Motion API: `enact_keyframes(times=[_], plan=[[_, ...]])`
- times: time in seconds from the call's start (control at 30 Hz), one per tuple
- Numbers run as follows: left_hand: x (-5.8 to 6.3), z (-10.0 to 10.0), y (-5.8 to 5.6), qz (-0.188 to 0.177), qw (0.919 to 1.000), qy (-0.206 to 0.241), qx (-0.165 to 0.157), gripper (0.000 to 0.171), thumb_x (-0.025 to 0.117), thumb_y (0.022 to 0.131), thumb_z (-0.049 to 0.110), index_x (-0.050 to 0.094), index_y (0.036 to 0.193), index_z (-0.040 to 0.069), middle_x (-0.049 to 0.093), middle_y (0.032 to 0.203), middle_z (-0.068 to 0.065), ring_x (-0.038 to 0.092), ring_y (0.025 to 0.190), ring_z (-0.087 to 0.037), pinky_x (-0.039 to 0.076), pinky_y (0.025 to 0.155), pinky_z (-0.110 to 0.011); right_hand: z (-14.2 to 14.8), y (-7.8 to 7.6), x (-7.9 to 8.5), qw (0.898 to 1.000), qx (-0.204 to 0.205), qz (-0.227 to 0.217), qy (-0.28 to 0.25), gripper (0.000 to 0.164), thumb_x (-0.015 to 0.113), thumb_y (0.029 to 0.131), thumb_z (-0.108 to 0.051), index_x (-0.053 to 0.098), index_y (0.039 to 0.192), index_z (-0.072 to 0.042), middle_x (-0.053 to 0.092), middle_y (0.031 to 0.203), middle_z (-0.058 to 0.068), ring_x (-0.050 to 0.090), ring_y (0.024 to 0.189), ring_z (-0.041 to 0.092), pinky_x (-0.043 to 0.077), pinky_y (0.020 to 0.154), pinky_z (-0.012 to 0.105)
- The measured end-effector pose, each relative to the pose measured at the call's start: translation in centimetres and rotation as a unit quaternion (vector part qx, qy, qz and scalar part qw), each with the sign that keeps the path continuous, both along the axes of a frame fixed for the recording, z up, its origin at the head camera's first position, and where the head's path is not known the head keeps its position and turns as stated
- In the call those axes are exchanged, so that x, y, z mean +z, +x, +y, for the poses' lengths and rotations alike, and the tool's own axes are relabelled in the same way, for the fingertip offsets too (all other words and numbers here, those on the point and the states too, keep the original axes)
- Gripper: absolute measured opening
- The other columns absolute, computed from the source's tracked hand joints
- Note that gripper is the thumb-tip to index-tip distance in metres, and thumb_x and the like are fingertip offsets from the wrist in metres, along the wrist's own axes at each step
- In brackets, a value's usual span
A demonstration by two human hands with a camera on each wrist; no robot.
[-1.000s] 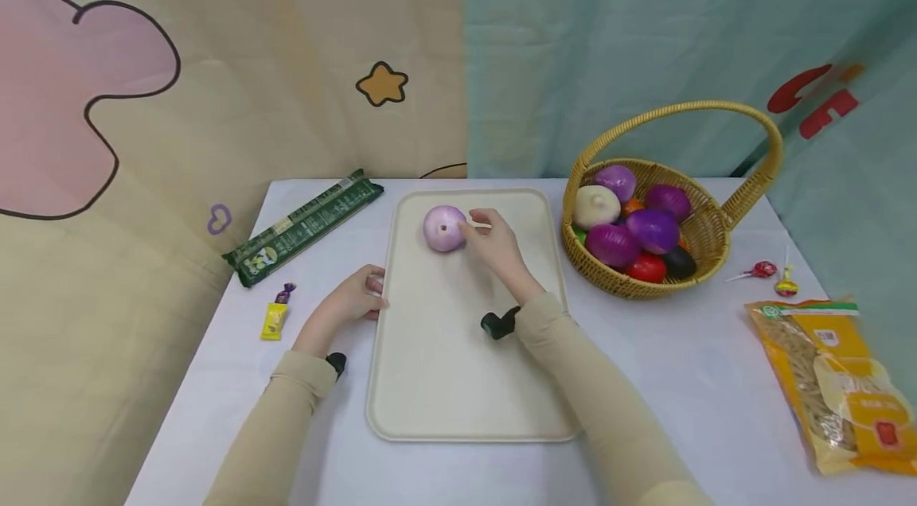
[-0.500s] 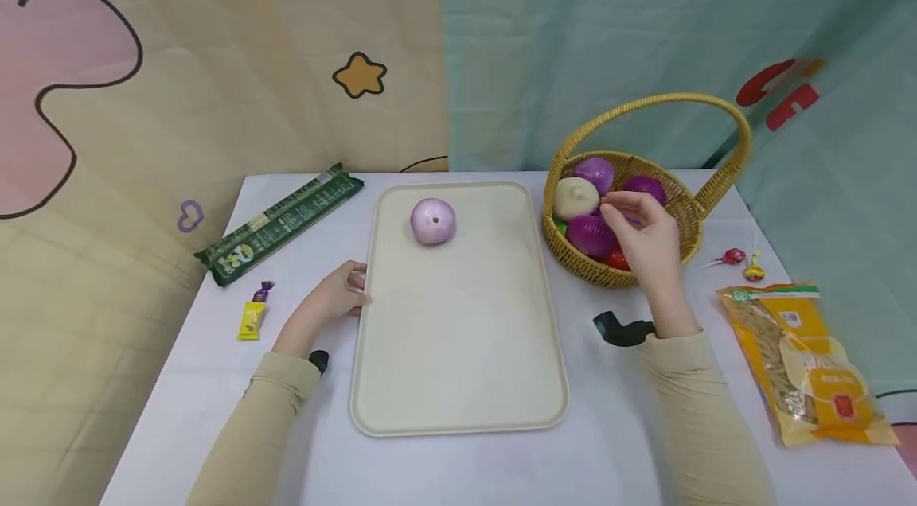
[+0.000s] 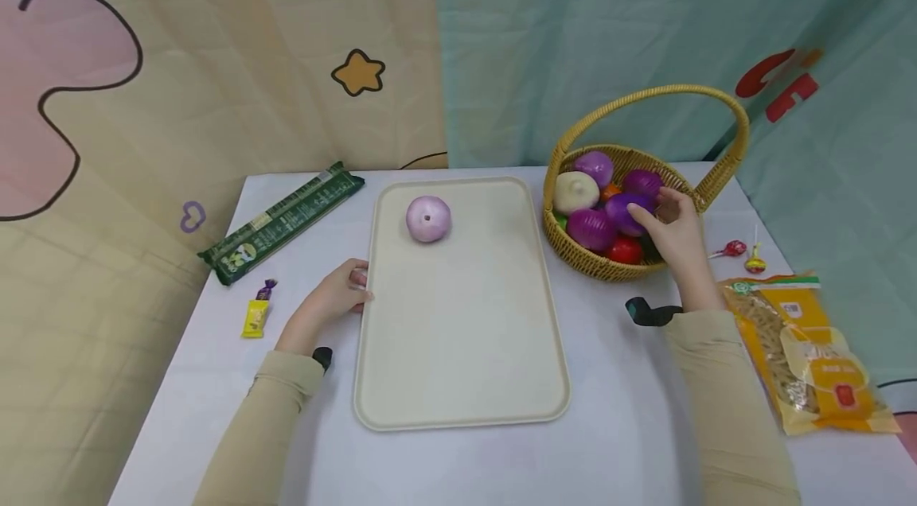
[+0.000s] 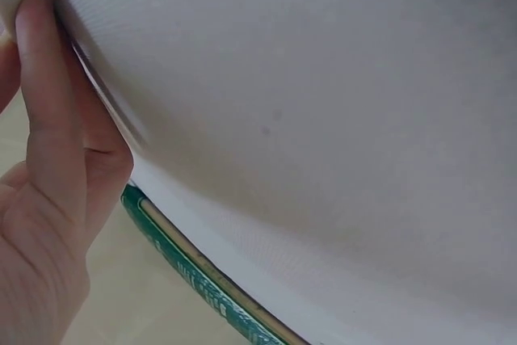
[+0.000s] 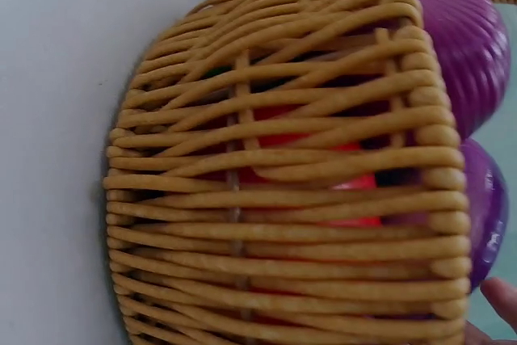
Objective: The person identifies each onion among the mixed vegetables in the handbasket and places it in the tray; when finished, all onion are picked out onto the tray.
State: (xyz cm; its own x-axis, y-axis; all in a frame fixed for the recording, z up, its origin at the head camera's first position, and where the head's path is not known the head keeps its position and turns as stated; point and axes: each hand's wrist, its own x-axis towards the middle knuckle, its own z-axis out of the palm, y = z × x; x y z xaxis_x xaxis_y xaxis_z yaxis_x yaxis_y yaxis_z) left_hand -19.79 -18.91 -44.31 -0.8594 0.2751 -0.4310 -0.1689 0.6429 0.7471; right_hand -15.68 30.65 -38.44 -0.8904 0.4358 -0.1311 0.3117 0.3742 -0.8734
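Since the last frame, the right hand [image 3: 677, 239] has slid across the basket towards three o'clock and its fingers have spread, while the left hand [image 3: 332, 295] has stayed where it was. From my remote station I see that right hand at the violet onion [image 3: 629, 213] in the middle of the wicker basket [image 3: 602, 267], thumb touching it and fingers bent about its right side; I cannot tell whether they actually grip it. My left hand holds the rim of the cream tray [image 3: 466, 323] at nine o'clock, pinched by thumb and fingers. Taking the tray's centre as my dial, the basket stands at two o'clock on the white surface [image 3: 609, 450], and the pale lilac onion [image 3: 428, 219] sits inside the tray at eleven. Around the violet onion I make out the white onion [image 3: 575, 194] at ten o'clock, the magenta onion [image 3: 591, 230] near eight and the red vegetable [image 3: 625, 250] at six. Further out from the tray, the long green packet [image 3: 282, 223] lies at ten, the yellow-wrapped candy [image 3: 255, 318] at nine and the orange pasta bag [image 3: 817, 363] just past three.
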Motion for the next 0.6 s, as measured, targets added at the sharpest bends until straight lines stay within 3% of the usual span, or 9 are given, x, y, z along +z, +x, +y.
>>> enact_keyframes(times=[0.33,0.5,0.6], plan=[[0.1,0.1,0.0,0.013,0.9999,0.005,-0.007,0.057,0.058,0.095,-0.002,0.032,0.145,-0.007,0.049,0.116,-0.023,0.06,0.095,-0.026,0.06,0.078,-0.033,-0.1,-0.7,-1.2,0.998,0.025,-0.043,0.034,0.094,0.06,0.092,-0.053,0.011,0.158,-0.007,0.016,0.161,0.024,0.019,0.148,0.043,0.024,0.12,0.058],[0.2,0.1,0.1,0.016,0.9998,0.006,-0.008,0.057,0.058,0.094,-0.003,0.032,0.145,-0.008,0.049,0.116,-0.025,0.061,0.095,-0.029,0.061,0.077,-0.034,-0.4,-0.5,-1.1,1.0,-0.014,-0.019,0.021,0.092,0.064,0.09,-0.051,0.015,0.157,-0.01,0.022,0.161,0.019,0.025,0.147,0.037,0.027,0.121,0.051],[0.3,0.1,0.2,0.017,0.9998,0.005,-0.01,0.057,0.058,0.094,-0.003,0.032,0.144,-0.008,0.049,0.115,-0.024,0.061,0.094,-0.028,0.061,0.077,-0.034,-0.8,0.1,-0.1,0.999,-0.039,0.007,0.008,0.09,0.066,0.089,-0.05,0.019,0.156,-0.014,0.025,0.161,0.013,0.028,0.147,0.031,0.028,0.122,0.046]])
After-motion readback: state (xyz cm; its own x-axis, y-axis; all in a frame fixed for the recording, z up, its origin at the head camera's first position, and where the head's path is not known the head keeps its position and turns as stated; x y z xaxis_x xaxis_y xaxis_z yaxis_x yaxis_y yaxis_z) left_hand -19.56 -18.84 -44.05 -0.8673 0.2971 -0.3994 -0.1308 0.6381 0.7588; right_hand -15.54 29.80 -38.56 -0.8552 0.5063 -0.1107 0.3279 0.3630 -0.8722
